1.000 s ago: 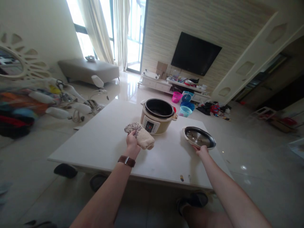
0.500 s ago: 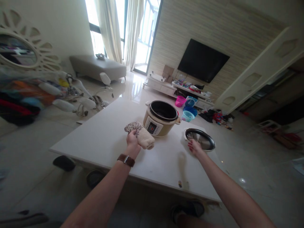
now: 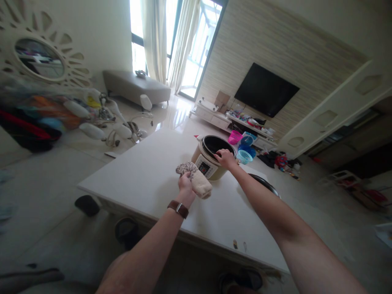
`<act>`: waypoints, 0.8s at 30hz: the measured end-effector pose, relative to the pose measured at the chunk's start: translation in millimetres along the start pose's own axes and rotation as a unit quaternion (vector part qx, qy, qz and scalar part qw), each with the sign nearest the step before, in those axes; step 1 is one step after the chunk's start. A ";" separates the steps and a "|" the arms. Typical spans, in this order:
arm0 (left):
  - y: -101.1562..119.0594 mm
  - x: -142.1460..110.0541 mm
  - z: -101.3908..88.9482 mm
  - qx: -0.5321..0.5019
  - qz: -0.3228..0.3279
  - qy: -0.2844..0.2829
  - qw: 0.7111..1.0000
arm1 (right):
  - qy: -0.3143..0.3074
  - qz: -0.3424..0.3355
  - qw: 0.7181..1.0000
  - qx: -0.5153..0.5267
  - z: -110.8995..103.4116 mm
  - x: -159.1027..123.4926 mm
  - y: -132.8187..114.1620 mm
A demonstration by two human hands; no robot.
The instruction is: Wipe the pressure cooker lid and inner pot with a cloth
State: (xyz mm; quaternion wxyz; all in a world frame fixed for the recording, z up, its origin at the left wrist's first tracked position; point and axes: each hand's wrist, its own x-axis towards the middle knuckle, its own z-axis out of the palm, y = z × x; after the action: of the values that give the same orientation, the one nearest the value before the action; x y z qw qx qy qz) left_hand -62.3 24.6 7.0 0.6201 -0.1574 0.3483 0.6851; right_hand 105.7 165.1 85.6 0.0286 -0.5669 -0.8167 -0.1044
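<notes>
My left hand (image 3: 186, 186) is closed around a folded cream cloth (image 3: 200, 183) with a dark pattern at one end, held over the table in front of the cooker. A beige electric pressure cooker (image 3: 217, 173) stands lidless on the table, its control panel towards me. My right hand (image 3: 226, 159) reaches to the cooker's near right rim, fingers curled over the edge of the dark inner pot (image 3: 216, 143). The lid (image 3: 266, 183) lies upside down at the table's right side, mostly behind my right forearm.
The white table (image 3: 134, 175) extends left and towards me. Two small items, one of them a dark tag (image 3: 235, 244), lie near its front edge. Beyond are a pink basket (image 3: 235, 137), a light-blue basket (image 3: 245, 156) and a TV cabinet (image 3: 211, 118).
My right hand has moved from above the lid, left and away from me, to the cooker's rim. My left hand still holds the cloth. The whole view has shifted slightly.
</notes>
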 end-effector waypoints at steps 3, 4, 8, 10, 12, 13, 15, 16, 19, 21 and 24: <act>9.4 -12.5 5.5 -0.007 -0.033 0.017 0.999 | -0.027 -0.021 0.998 -0.049 6.6 5.6 -12.6; 12.1 -16.3 6.9 -0.011 -0.038 0.018 0.999 | -0.026 -0.024 0.998 -0.054 8.2 5.0 -14.9; 18.6 -24.0 8.9 -0.021 -0.034 0.025 0.999 | 0.007 -0.019 0.997 -0.073 13.1 -0.8 -16.9; 19.6 -24.1 8.5 -0.025 -0.034 0.025 0.999 | 0.030 -0.010 0.995 -0.090 15.5 -2.4 -14.8; 19.8 -23.0 7.8 -0.031 -0.041 0.023 0.998 | 0.040 -0.006 0.994 -0.105 17.3 -1.3 -11.7; 19.7 -22.1 7.5 -0.034 -0.045 0.022 0.998 | 0.039 -0.009 0.993 -0.110 17.5 0.3 -9.9; 19.2 -19.7 6.6 -0.034 -0.046 0.022 0.998 | 0.029 -0.026 0.993 -0.115 16.1 5.4 -6.5; 18.9 -18.3 6.0 -0.032 -0.044 0.024 0.998 | 0.021 -0.040 0.992 -0.116 14.6 8.5 -4.8; 17.4 -13.4 3.7 -0.020 -0.038 0.028 0.999 | 0.002 -0.085 0.990 -0.113 9.3 17.5 -0.4; 16.7 -10.2 2.5 -0.017 -0.038 0.026 0.999 | 0.010 -0.100 0.988 -0.117 6.6 20.9 1.9; 17.0 -6.7 1.7 -0.011 -0.033 0.026 0.999 | 0.036 -0.105 0.985 -0.129 2.9 21.8 4.1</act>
State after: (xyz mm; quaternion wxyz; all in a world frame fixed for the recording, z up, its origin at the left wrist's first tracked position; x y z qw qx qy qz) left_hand -77.0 20.9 17.3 0.6310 -0.1936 0.3511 0.6641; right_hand 102.0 187.2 87.0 -0.0268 -0.4732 -0.8497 -0.2312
